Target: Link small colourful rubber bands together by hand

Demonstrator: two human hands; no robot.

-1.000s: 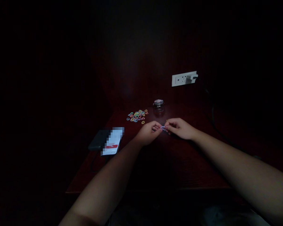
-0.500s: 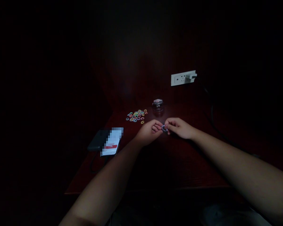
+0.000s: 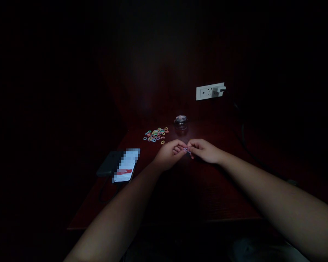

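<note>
Above the dark red table (image 3: 196, 193), my left hand (image 3: 171, 153) and my right hand (image 3: 203, 150) meet almost fingertip to fingertip. Between them is a small pale purple hair tie (image 3: 187, 150), pinched by both hands and seen nearly edge-on. Part of it is hidden behind the fingers. Just beyond my left hand lies a loose pile of small coloured hair ties (image 3: 155, 134), in yellow, pink, blue and green. A clear round jar (image 3: 181, 124) with a lid stands behind the hands.
Left of my left forearm lies a phone (image 3: 127, 165) with a lit, blurred screen, against a dark flat block (image 3: 108, 163) with a cable. A wall socket (image 3: 210, 91) holds a white plug, its black cable (image 3: 243, 134) running down on the right. The surroundings are very dark.
The hair tie has gone from an open ring to a narrow, nearly edge-on shape between my fingers. The whole view has shifted slightly, so things appear a little further left.
</note>
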